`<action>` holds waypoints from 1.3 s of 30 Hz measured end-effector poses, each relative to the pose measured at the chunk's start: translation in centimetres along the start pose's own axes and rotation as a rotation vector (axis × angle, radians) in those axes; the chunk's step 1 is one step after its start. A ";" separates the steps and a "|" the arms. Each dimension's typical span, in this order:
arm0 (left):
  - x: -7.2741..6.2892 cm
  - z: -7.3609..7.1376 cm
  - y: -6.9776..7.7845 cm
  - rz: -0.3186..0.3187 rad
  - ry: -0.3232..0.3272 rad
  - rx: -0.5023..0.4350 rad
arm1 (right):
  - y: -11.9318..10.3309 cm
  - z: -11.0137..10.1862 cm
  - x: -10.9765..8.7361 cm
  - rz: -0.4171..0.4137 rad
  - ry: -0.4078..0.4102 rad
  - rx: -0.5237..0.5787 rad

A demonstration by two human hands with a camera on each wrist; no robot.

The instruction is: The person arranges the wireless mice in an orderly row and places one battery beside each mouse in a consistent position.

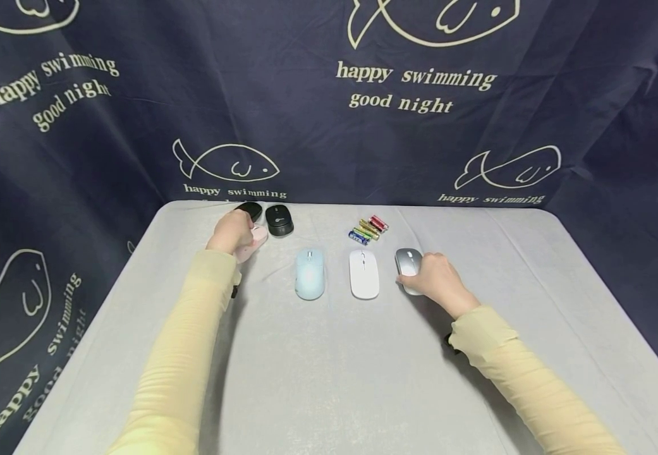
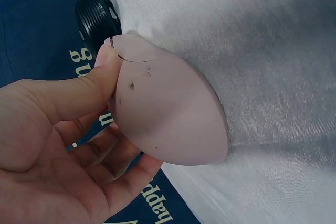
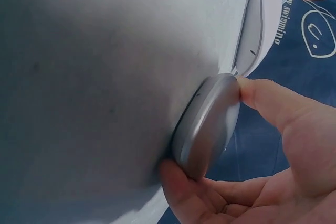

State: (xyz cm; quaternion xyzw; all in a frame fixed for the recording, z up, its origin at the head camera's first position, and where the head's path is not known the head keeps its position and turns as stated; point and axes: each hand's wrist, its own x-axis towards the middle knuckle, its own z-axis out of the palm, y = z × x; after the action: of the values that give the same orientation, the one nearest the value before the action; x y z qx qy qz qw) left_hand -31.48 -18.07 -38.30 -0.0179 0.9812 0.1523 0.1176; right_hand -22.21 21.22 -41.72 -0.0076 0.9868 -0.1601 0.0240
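Across the pale table (image 1: 329,373), the head view shows our left grip (image 1: 232,232) grasping a pink computer mouse (image 1: 258,234) just beside two black mice (image 1: 279,221), while our right grip (image 1: 438,281) holds a silver mouse (image 1: 408,260) near a white mouse (image 1: 365,278); a light-blue mouse (image 1: 310,278) and batteries (image 1: 366,233) lie between. From the left wrist, we see the pink mouse pinched by its edge. From the right wrist, the silver mouse sits clasped between thumb (image 3: 275,100) and fingers (image 3: 181,188).
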 end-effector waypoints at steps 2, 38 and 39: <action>0.0 -0.1 0.0 0.002 -0.003 -0.003 | 0.0 0.0 0.0 -0.006 -0.003 -0.002; -0.1 0.0 -0.2 0.035 0.012 -0.009 | 4.2 -0.7 2.4 -0.518 -0.158 0.142; -0.1 0.0 -0.2 0.037 0.011 -0.007 | 4.3 -0.6 2.5 -0.515 -0.168 0.146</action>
State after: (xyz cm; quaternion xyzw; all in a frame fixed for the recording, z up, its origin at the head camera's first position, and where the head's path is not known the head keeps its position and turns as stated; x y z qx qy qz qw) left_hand -31.40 -18.24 -38.32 -0.0012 0.9814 0.1580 0.1091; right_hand -24.73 25.45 -42.62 -0.2698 0.9327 -0.2306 0.0646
